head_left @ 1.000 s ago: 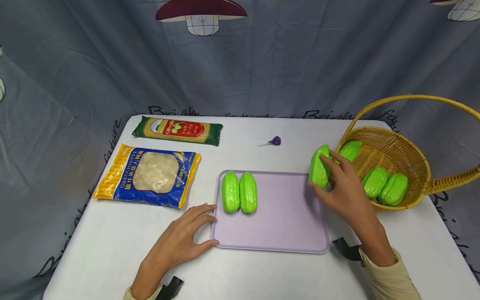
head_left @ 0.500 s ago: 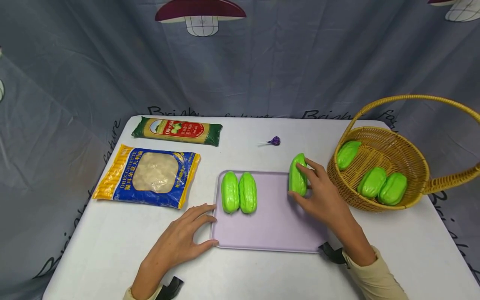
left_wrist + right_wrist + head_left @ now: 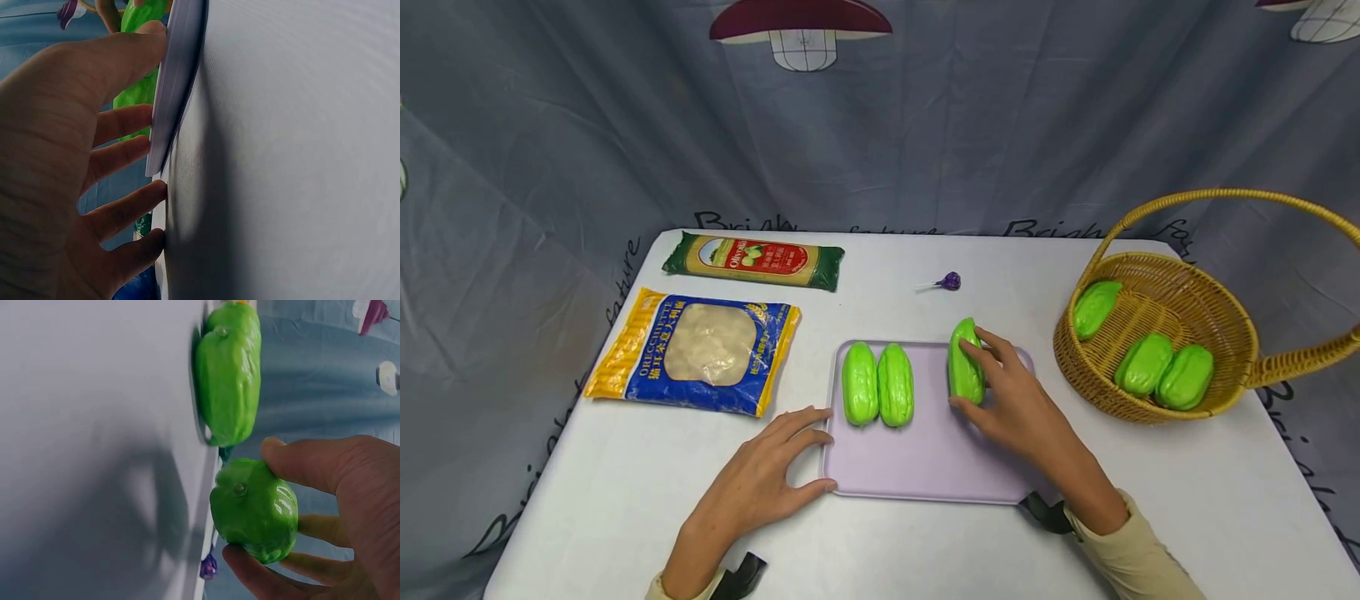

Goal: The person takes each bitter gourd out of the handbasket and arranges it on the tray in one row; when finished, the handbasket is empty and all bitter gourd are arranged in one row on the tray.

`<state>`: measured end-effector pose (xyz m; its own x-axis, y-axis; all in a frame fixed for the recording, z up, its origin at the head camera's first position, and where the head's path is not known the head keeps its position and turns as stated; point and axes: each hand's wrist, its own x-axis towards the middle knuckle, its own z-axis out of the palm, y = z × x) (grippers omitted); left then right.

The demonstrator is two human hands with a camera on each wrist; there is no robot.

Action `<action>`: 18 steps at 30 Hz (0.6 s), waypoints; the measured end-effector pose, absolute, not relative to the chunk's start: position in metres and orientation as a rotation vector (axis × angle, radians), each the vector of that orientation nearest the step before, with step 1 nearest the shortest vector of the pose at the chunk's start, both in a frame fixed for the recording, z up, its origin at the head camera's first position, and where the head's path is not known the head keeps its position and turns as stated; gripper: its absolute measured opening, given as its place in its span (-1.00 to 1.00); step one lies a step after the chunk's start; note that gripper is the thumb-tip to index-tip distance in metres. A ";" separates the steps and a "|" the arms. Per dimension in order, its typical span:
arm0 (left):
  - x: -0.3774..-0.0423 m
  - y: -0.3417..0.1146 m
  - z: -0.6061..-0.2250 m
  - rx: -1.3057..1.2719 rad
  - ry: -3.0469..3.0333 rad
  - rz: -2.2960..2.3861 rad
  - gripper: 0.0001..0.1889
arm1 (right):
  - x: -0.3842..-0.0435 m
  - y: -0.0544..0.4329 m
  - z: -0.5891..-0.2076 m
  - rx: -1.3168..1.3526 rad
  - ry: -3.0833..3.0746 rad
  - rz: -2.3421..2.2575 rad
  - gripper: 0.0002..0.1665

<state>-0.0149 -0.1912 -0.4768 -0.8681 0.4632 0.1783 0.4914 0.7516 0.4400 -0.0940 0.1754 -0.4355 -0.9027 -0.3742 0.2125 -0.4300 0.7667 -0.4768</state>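
Note:
My right hand (image 3: pixel 1015 396) pinches a glossy, ridged, oblong green vegetable (image 3: pixel 965 362) between thumb and fingers. It is over the lilac tray (image 3: pixel 940 462), and its rounded end (image 3: pixel 250 509) faces the camera in the right wrist view. Two similar green vegetables (image 3: pixel 861 383) lie side by side on the tray's left half. My left hand (image 3: pixel 763 471) rests at the tray's left edge, its fingers spread and loosely bent. In the left wrist view the thumb (image 3: pixel 134 53) and two fingertips touch the tray's rim (image 3: pixel 172 81).
At the right stands a wicker basket (image 3: pixel 1240 333) with a tall handle, holding three green vegetables (image 3: pixel 1183 377). A blue and yellow orecchiette bag (image 3: pixel 692 354) and a green pasta packet (image 3: pixel 756 260) lie at the left. Behind the tray lies a purple lollipop (image 3: pixel 951 282).
My right hand has carried the green vegetable leftward from beside the basket to over the tray, closer to the two lying there. The left hand has stayed at the tray's edge.

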 end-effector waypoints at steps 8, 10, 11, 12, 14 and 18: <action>-0.016 -0.191 -0.476 -0.796 -2.883 -0.756 -0.46 | -0.092 0.163 -0.440 0.701 -2.867 0.811 0.04; -0.016 -0.191 -0.476 -0.793 -2.888 -0.753 -0.46 | -0.092 0.161 -0.441 0.715 -2.875 0.811 0.04; -0.016 -0.191 -0.476 -0.793 -2.891 -0.754 -0.46 | -0.092 0.160 -0.441 0.722 -2.880 0.810 0.03; -0.016 -0.191 -0.476 -0.792 -2.893 -0.753 -0.46 | -0.093 0.159 -0.442 0.727 -2.886 0.807 0.03; -0.016 -0.192 -0.476 -0.788 -2.897 -0.751 -0.46 | -0.093 0.157 -0.443 0.738 -2.897 0.803 0.03; -0.016 -0.192 -0.476 -0.783 -2.907 -0.753 -0.46 | -0.093 0.153 -0.444 0.761 -2.915 0.795 0.02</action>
<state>-0.0156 -0.1917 -0.4756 -0.8720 0.4632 0.1581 0.4817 0.7551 0.4447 -0.0930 0.1529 -0.4442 -0.8803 -0.4504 0.1489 -0.4637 0.7506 -0.4708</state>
